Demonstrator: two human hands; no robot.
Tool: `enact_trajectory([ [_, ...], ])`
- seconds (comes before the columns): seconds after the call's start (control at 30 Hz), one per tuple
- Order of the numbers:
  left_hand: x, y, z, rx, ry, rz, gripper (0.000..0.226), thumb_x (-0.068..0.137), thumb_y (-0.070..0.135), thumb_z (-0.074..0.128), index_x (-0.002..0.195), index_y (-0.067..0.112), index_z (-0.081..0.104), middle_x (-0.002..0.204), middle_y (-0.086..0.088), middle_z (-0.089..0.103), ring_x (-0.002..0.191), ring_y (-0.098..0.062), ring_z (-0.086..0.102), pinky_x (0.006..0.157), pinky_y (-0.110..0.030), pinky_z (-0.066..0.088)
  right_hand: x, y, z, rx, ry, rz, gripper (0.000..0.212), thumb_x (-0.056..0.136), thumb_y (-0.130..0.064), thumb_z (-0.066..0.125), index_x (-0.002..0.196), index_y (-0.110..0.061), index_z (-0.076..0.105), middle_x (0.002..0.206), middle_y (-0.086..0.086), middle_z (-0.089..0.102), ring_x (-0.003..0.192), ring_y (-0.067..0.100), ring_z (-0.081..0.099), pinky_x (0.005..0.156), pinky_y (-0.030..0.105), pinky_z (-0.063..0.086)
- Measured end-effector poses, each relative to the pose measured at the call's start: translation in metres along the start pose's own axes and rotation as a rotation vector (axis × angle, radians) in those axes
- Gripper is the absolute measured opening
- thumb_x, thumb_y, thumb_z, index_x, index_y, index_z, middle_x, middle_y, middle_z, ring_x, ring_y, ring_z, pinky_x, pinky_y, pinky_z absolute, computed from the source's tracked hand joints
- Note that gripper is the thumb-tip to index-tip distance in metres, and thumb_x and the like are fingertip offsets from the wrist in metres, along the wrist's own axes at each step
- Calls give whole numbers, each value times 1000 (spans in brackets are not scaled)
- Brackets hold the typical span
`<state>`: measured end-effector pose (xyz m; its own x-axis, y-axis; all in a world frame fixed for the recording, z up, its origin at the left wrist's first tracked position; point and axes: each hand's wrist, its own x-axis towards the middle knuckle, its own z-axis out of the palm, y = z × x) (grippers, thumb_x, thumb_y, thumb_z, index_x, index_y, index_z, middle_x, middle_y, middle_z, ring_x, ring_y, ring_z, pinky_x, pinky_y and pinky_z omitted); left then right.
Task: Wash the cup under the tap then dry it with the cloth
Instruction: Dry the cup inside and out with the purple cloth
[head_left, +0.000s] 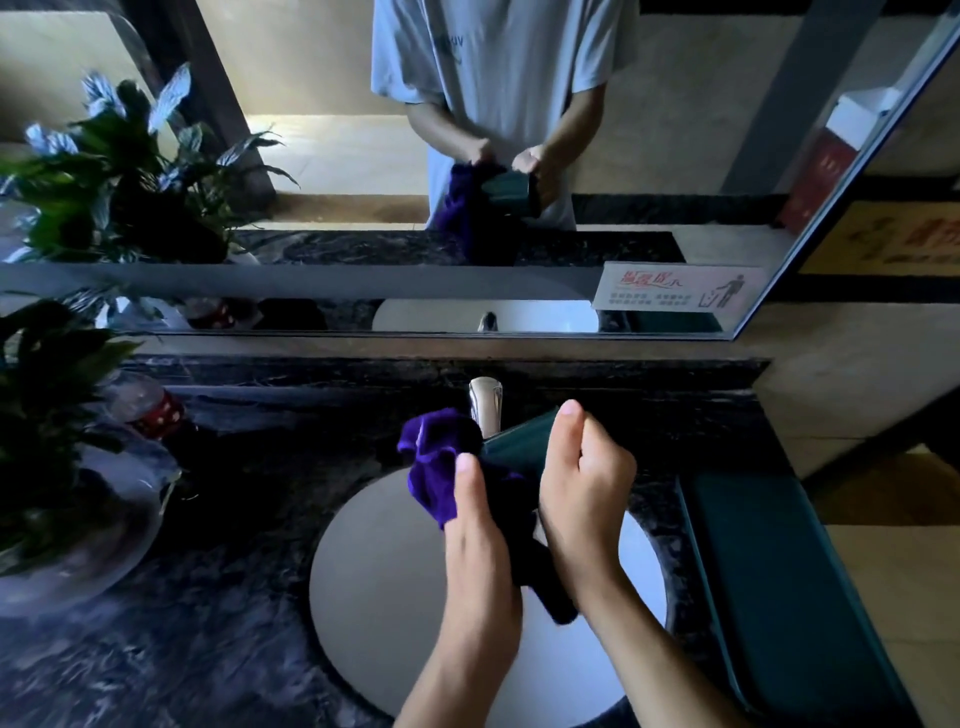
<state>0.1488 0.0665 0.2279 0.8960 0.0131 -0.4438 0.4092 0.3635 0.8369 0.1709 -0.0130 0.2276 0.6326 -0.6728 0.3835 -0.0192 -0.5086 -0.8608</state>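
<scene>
A dark green cup (522, 441) lies tilted on its side above the white sink (374, 561), held by my right hand (582, 483) around its base end. My left hand (475, 525) grips a purple cloth (434, 467) and presses it against the cup's open end. Part of the cloth hangs down dark between my two wrists. The chrome tap (485, 408) stands just behind the cup and cloth; no water is visible running from it.
A dark marble counter (208, 597) surrounds the sink. A potted plant in a glass bowl (57, 467) and a plastic bottle (150, 410) stand at the left. A green tray (779, 571) lies at the right. A mirror (363, 156) runs along the back wall.
</scene>
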Motion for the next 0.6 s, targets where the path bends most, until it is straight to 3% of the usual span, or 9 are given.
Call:
enact_trajectory([
  [0.07, 11, 11, -2, -69, 10, -57, 50, 101, 61, 44, 103, 23, 77, 93, -7, 79, 84, -26, 72, 66, -33, 56, -9, -3, -4, 57, -32, -16, 46, 99, -38, 40, 58, -36, 19, 45, -7, 31, 46, 9, 20, 50, 34, 22],
  [0.13, 15, 18, -4, -87, 14, -118, 57, 91, 68, 50, 112, 21, 74, 92, -13, 76, 81, -32, 67, 71, -40, 49, -9, -4, -4, 102, -50, -8, 46, 99, -38, 40, 57, -35, 20, 46, -6, 25, 49, 13, 21, 48, 39, 25],
  [0.2, 7, 16, 0, -2, -15, -77, 56, 88, 72, 50, 97, 23, 75, 79, -12, 69, 70, -31, 57, 61, -38, 42, 4, -1, 0, 74, 6, 10, 47, 100, -39, 39, 58, -32, 20, 46, -6, 21, 51, 17, 23, 48, 43, 29],
  [0.27, -2, 9, 5, 64, -78, -10, 58, 102, 62, 39, 73, 28, 76, 63, -3, 65, 56, -22, 52, 53, -29, 36, 14, -1, 5, 38, 45, 40, 47, 100, -39, 38, 58, -30, 19, 47, -8, 21, 51, 20, 24, 48, 48, 33],
  [0.33, -6, 14, 6, 47, -148, -9, 60, 108, 50, 34, 68, 38, 77, 65, 3, 73, 55, -12, 65, 54, -25, 46, 11, -3, 4, 65, 12, 60, 48, 100, -38, 39, 57, -31, 19, 46, -8, 22, 50, 18, 24, 48, 47, 32],
  [0.4, 11, 20, -2, -60, -159, -19, 42, 108, 44, 39, 96, 38, 79, 91, 3, 82, 76, -8, 76, 59, -25, 57, 4, -5, -1, 141, -66, 48, 50, 101, -34, 42, 56, -31, 22, 45, -9, 25, 49, 11, 23, 48, 39, 27],
  [0.47, 19, 32, -9, -119, -225, -123, 41, 101, 49, 49, 121, 25, 74, 114, -11, 79, 94, -25, 76, 67, -37, 60, 3, 0, -6, 263, -154, 104, 53, 102, -27, 46, 51, -30, 32, 46, -13, 31, 49, 3, 26, 50, 29, 27],
  [0.53, 19, 35, -11, -182, -290, -316, 56, 95, 53, 51, 128, 12, 72, 116, -17, 76, 94, -33, 71, 72, -41, 59, 6, 5, -7, 496, -267, 245, 49, 103, -25, 50, 54, -21, 56, 53, -16, 49, 55, 2, 43, 57, 26, 38],
  [0.6, 12, 35, -8, -247, -330, -369, 57, 94, 52, 52, 125, 8, 72, 119, -15, 73, 100, -32, 68, 83, -39, 54, 8, 4, -7, 601, -324, 289, 43, 101, -34, 51, 71, -11, 70, 66, 7, 67, 66, 16, 51, 65, 35, 42],
])
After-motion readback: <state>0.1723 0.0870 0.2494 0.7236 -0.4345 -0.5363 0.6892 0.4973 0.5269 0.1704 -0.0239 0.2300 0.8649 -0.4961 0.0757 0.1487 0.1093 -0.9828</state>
